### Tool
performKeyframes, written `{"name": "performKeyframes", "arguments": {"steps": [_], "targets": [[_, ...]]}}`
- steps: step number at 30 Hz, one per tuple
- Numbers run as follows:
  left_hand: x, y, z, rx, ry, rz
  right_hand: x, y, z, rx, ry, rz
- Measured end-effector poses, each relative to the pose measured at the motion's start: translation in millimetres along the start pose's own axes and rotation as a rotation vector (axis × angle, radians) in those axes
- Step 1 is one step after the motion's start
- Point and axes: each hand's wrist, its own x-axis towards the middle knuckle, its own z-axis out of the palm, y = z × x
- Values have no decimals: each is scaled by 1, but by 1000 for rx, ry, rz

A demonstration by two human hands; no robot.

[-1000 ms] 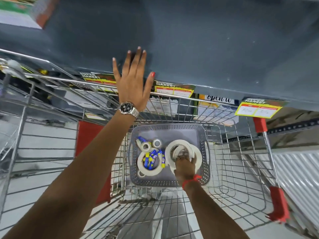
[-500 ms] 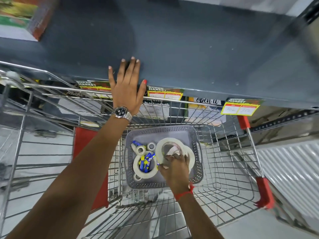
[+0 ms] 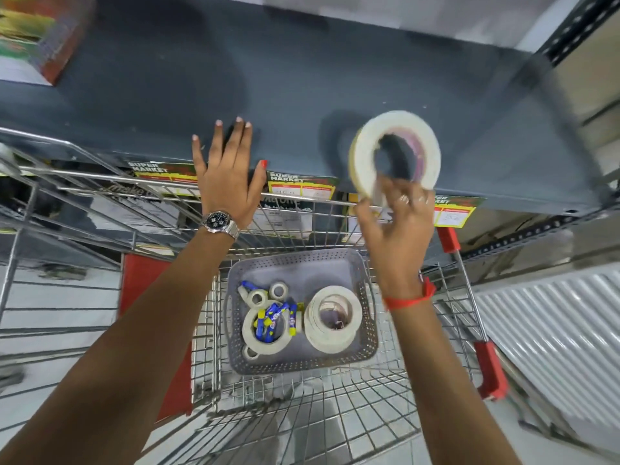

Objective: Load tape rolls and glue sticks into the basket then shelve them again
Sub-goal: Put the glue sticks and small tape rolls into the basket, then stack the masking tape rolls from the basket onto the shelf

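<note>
Right hand [image 3: 396, 226] is up at the shelf edge, fingers pinching the lower rim of a big white tape roll [image 3: 396, 152]; roll stands on edge over the dark grey shelf [image 3: 302, 78], slightly blurred, can't tell if it touches the surface. Left hand [image 3: 228, 182] lies flat, fingers straight and spread, palm down on the front lip of the same shelf, holding nothing; wristwatch [image 3: 219, 221] on that wrist, red thread band [image 3: 411, 298] on the right one. Below, the grey perforated basket [image 3: 335, 260] sits inside the wire shopping cart [image 3: 302, 414]. In the basket I see a stack of wide white tape rolls [image 3: 333, 318] on the right side, one flat larger roll [image 3: 261, 330] on the left with blue-and-yellow glue sticks [image 3: 273, 318] lying across its hole, and a few small tape rolls [image 3: 265, 293] toward the far left corner. Yellow price tags [image 3: 302, 186] run along the shelf front, between the hands and beyond. A colourful box [image 3: 37, 35] sits on the shelf at far left, well apart from both hands.
</note>
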Motion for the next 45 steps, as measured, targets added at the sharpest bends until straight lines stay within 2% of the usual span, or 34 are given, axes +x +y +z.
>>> {"name": "performKeyframes", "arguments": {"steps": [7, 17, 22, 26, 28, 30, 32, 37, 38, 41, 45], "targets": [[1, 1, 3, -26, 28, -10, 67, 63, 2, -272, -188, 94], [-1, -2, 8, -65, 112, -11, 71, 69, 4, -342, -125, 131], [-1, -3, 11, -68, 145, 0, 67, 70, 5, -315, -79, 129], [-2, -4, 14, -64, 172, 3, 39, 56, 10, -139, 30, -12], [-2, -6, 15, -65, 182, 10, 7, 53, 16, -78, 26, -66], [-1, -6, 16, -70, 183, 14, -30, 57, 26, -66, -77, -14], [-1, -7, 18, -73, 182, 12, -67, 66, 41, -100, -260, 77], [0, -10, 25, -63, 243, 27, -150, 102, 89, -284, -1055, 126], [-1, -10, 25, -57, 262, 34, -162, 107, 95, -325, -1168, 133], [1, -11, 26, -56, 295, 46, -185, 117, 103, -423, -1309, 131], [1, -11, 29, -45, 324, 62, -189, 114, 103, -534, -1245, 54]]}}
